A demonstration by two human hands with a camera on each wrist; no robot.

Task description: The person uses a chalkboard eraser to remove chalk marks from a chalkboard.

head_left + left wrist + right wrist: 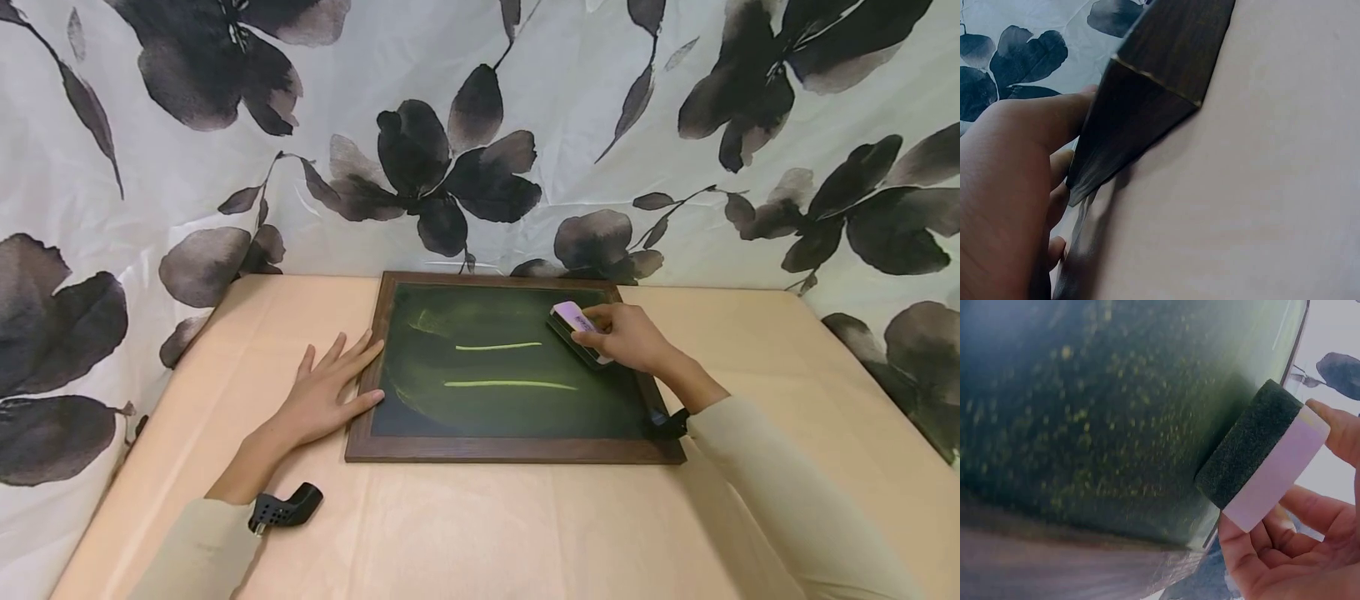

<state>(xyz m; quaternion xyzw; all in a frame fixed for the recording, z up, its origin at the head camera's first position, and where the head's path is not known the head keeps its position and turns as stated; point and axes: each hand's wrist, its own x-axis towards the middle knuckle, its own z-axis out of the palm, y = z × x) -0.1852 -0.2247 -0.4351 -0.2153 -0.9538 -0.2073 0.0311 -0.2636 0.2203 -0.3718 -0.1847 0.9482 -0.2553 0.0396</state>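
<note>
A wood-framed chalkboard [510,417] lies on the table, with two yellow chalk lines [498,346] across its middle and faint smudges at the upper left. My left hand [322,396] rests at the board's left edge, fingers spread and fairly straight, fingertips on the frame [1141,94]. My right hand [630,335] grips a chalkboard eraser [573,325] with a pink-lilac back and dark felt, over the upper right of the board. In the right wrist view the eraser's felt [1250,444] faces the board surface, which is speckled with yellow chalk dust.
The board sits on a pale peach tabletop [465,533]. Behind it hangs a white sheet with dark flowers [450,175]. A black wrist camera mount [288,506] is on the left wrist, another [667,423] on the right one.
</note>
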